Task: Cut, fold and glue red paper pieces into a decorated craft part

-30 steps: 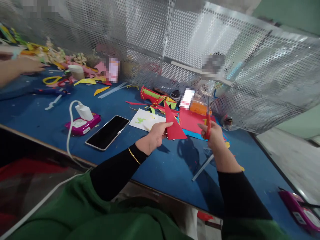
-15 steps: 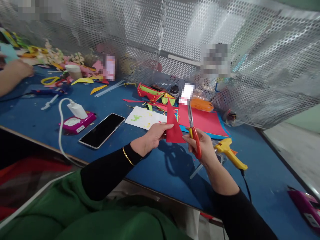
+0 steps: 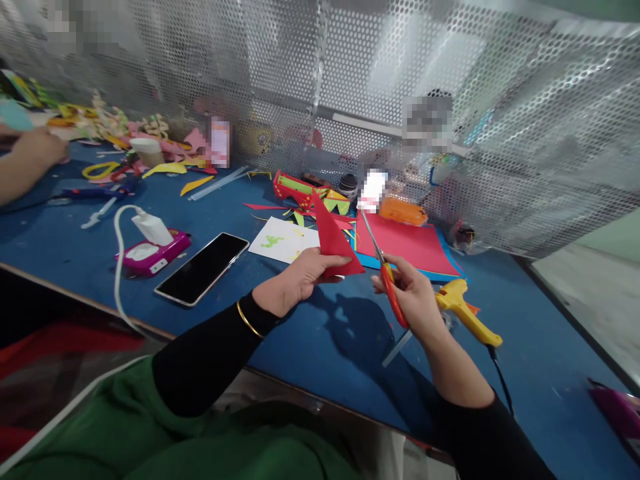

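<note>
A red triangular piece of paper [image 3: 332, 235] is pinched in my left hand [image 3: 306, 273], its narrow tip pointing up and away. My right hand [image 3: 414, 293] grips red-and-yellow scissors [image 3: 393, 293] by the handles, blades pointing up and to the left. The blades look closed and are apart from the paper. Below the left hand's fingers lies a white sheet [image 3: 281, 241] with green and yellow marks. Behind the scissors, red sheets [image 3: 413, 247] rest on blue ones. A yellow glue gun [image 3: 467, 310] lies right of my right hand, with a clear glue stick [image 3: 397, 348] nearby.
A black phone [image 3: 203, 269] and a purple power strip [image 3: 159, 253] with a white charger lie to the left. Red and green paper pieces [image 3: 295, 190] and an orange case [image 3: 404, 212] sit by the perforated metal screen [image 3: 280, 80]. Another person's hand [image 3: 43, 148] is at far left.
My left hand has turned the red paper, tilting its tip leftward. My right hand has moved slightly right and down with the scissors, away from the paper, and its fingers no longer touch the paper's corner.
</note>
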`<state>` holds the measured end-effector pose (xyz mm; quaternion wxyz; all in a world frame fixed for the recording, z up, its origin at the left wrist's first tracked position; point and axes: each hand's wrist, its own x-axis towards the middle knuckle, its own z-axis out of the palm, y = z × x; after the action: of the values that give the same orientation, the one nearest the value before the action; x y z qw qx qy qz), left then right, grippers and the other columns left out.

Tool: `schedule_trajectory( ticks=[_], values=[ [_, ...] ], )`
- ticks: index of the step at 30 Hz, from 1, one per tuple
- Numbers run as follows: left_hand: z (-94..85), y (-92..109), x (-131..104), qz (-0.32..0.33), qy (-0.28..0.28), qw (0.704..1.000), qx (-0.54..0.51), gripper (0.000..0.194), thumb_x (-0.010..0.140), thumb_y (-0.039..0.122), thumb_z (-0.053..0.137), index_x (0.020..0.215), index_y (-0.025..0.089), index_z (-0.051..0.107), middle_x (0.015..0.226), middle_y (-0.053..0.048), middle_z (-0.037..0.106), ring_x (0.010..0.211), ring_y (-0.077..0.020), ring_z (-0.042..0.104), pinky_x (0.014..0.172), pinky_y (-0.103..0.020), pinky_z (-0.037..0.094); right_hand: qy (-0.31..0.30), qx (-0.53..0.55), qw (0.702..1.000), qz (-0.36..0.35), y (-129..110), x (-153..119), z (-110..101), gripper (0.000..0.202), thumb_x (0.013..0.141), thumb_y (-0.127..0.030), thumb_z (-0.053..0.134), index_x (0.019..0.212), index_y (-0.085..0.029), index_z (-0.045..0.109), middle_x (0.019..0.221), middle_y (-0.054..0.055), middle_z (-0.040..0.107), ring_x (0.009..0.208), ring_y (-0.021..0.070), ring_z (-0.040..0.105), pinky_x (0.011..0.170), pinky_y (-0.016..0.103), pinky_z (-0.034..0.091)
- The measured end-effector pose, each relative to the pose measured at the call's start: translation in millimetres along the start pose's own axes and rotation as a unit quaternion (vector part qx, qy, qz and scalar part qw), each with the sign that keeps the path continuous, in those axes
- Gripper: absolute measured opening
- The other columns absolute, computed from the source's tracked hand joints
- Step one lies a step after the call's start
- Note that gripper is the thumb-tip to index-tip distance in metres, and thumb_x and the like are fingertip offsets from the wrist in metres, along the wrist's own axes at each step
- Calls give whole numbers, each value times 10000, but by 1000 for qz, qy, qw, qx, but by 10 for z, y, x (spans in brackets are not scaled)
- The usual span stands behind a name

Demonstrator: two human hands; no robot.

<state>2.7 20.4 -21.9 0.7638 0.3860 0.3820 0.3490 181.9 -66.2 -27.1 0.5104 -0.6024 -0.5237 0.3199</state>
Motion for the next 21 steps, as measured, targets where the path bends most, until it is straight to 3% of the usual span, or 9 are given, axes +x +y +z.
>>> schedule_trajectory(
  ticks=[6, 12, 21],
  values=[
    [-40, 137, 4, 16, 41, 998, -37, 143, 703, 112, 849, 809, 133, 755, 842, -77, 774, 690, -161, 698, 627, -280, 550, -74, -150, 986, -23, 20, -55, -191, 549, 705, -489, 799, 1155, -228, 623, 761, -38, 576, 709, 156, 544, 683, 290, 466],
    [-33, 120, 0, 16, 45, 999, -23, 117, 725, 111, 834, 803, 151, 757, 839, -58, 771, 698, -154, 691, 668, -293, 560, -68, -251, 965, -37, 36, -60, -252, 598, 718, -567, 764, 1197, -220, 670, 815, 6, 622, 693, 174, 541, 654, 306, 469],
    [-28, 63, 17, 5, 26, 999, 20, 101, 717, 101, 825, 766, 150, 751, 796, -47, 761, 718, -159, 705, 715, -289, 555, -72, -269, 959, -47, -8, -85, -217, 611, 744, -594, 746, 1221, -213, 710, 817, 19, 662, 713, 188, 581, 670, 314, 493]
  ],
)
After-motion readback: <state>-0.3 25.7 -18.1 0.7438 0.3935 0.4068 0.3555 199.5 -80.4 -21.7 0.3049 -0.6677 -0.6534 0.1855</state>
